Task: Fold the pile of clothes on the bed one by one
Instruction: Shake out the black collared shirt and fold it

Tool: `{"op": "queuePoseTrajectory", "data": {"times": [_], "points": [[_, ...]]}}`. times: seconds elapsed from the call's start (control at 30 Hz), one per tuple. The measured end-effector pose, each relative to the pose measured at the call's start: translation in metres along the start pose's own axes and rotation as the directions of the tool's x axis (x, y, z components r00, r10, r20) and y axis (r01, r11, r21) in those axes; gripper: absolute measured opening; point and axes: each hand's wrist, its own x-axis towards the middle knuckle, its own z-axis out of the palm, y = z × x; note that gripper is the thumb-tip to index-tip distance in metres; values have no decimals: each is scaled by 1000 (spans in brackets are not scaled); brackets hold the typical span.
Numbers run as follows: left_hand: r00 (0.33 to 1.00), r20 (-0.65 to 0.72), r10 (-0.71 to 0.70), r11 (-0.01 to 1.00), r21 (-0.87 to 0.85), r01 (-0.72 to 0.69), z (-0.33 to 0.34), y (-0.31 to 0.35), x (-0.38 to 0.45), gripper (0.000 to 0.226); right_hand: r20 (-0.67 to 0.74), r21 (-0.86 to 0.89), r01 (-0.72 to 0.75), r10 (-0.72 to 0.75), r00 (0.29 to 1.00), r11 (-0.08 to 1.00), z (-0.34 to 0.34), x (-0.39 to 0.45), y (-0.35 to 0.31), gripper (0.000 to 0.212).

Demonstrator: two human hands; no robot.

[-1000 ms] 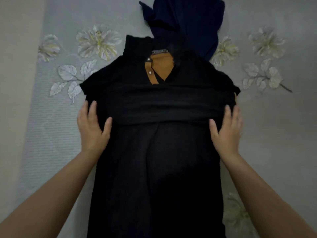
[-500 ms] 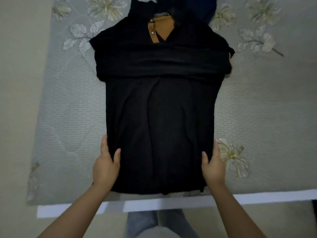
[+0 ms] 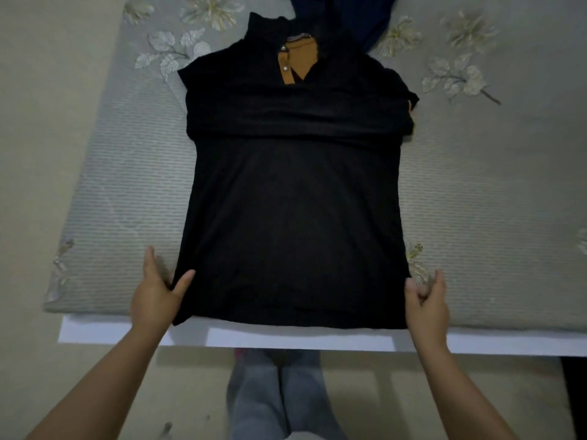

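Black cloth fills the middle of the head view: a black shirt lies flat on the bed, collar away from the person, its hem at the near edge of the mattress. A mustard-brown placket shows at the open neck. The sleeves are folded in across the chest, making a thicker band from one shoulder to the other.

The left hand sits at the shirt's lower left corner. Its thumb lies on top of the fabric, pointing up and inward, while the other fingers stretch along the mattress just outside the side seam, so the corner is pinched between thumb and palm. The forearm runs down to the lower left of the frame.

The right hand is at the lower right corner. Its fingers are curled inward against the shirt's edge and appear to grip the hem there, though the dark cloth hides the exact contact. That forearm slants to the lower right.

A dark navy garment lies beyond the collar, at the top of the frame, partly under the shirt. The grey bedcover carries pale flower prints. Below the white bed frame the person's grey trouser legs stand on a beige floor.
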Motion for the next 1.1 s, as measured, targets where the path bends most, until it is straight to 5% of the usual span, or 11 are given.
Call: {"op": "queuePoseTrajectory", "data": {"times": [0.13, 0.33, 0.5, 0.73, 0.9, 1.1], "points": [[999, 20, -29, 999, -43, 30, 8, 5, -6, 82, -28, -122, 3, -7, 1000, 993, 20, -11, -10, 83], [998, -17, 64, 998, -27, -64, 22, 16, -13, 67, 50, -358, 30, -13, 999, 933, 31, -12, -6, 67], [982, 70, 177, 976, -145, -165, 11, -11, -20, 68, 135, -193, 245, -222, 966, 950, 5, -31, 23, 64], [966, 142, 218, 976, -37, -214, -15, -59, -57, 68, 182, -73, 141, -125, 975, 987, -9, -92, 69, 61], [958, 65, 280, 959, -64, -276, -29, -58, -63, 58, 41, 113, 23, -27, 999, 993, -1, -112, 49, 62], [897, -91, 432, 899, -37, -437, -46, 9, -21, 54, -222, 173, 192, -152, 963, 966, -11, -58, -34, 62]]}}
